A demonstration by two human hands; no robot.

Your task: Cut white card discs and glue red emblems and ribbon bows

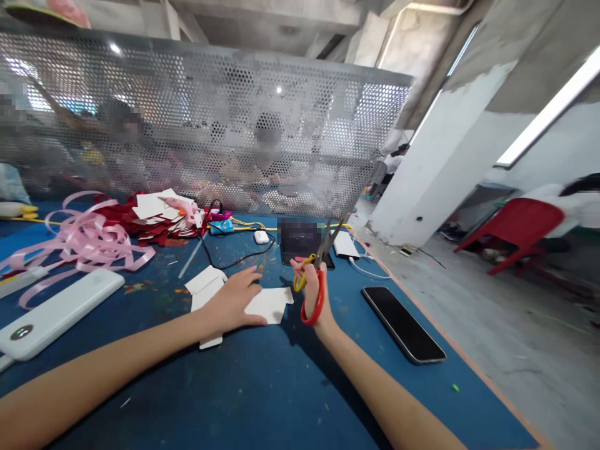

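My left hand (229,300) lies over white card pieces on the blue tabletop, fingers spread. One white card (269,305) shows at its right, below the fingertips and thumb. More folded white card (206,289) shows on its left side, partly hidden under the hand and wrist. My right hand (315,294) is closed round a pair of scissors (313,306), held above the table just right of the card. The scissors have a red handle loop and a yellow loop, and their dark blades point up and away from me.
Pink ribbon (89,234) lies tangled at left beside a white power bank (63,312). Behind are red pieces with white cards (157,206), a white earbud case (261,237) and a dark tablet (300,237). A phone (403,325) lies near the right edge. A perforated metal panel (210,125) stands behind.
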